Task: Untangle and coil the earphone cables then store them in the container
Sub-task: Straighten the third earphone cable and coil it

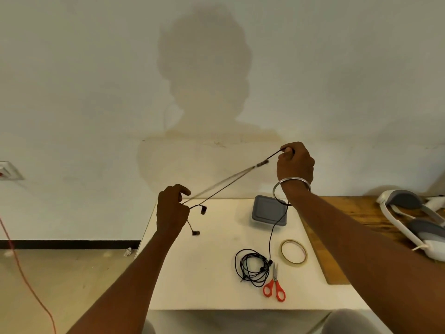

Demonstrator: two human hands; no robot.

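Note:
A black earphone cable [226,183] is stretched taut in the air between my two hands, above the white table [204,273]. My left hand [172,209] pinches it near the two earbuds [203,209], which dangle just below the hand. My right hand [295,163], raised higher and further right, pinches the cable past its small splitter. From that hand the rest of the cable hangs down to the table. A second black earphone cable [252,267] lies coiled on the table. The grey lidded container [269,210] sits at the back of the table, closed.
A roll of clear tape [293,251] lies right of the coiled cable. Red-handled scissors [274,284] lie in front of it. A white and grey headset [414,220] rests on the wooden surface [349,237] at the right. An orange cord [24,273] runs across the floor at the left.

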